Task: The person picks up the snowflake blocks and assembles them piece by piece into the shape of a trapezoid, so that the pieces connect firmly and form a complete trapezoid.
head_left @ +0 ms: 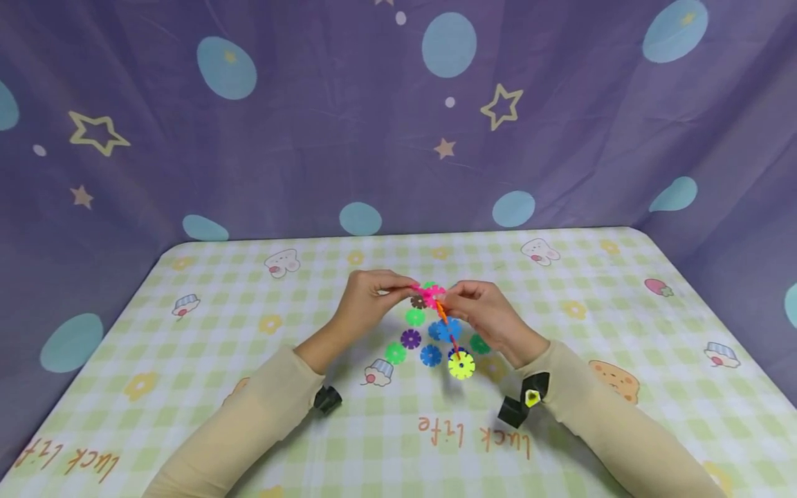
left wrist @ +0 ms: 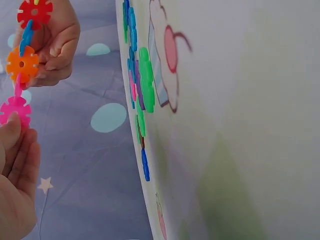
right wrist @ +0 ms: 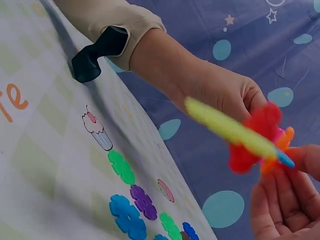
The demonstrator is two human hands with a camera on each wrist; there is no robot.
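Above the surface (head_left: 324, 443), the left hand (head_left: 373, 294) pinches a pink disc (left wrist: 20, 106) while the right hand (head_left: 488, 311) pinches the chain (head_left: 450, 330) near its orange disc (left wrist: 30, 61); joining seems underway, next calling for steady, aligned pressure.

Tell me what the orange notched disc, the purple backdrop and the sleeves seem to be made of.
Orange notched disc: probably molded plastic, smooth; even colour, clean slots.
Purple backdrop: seemingly printed cloth, mostly matte; soft creases.
Sleeves: likely matte fabric; soft, bending cuffs, weave too fine to tell.
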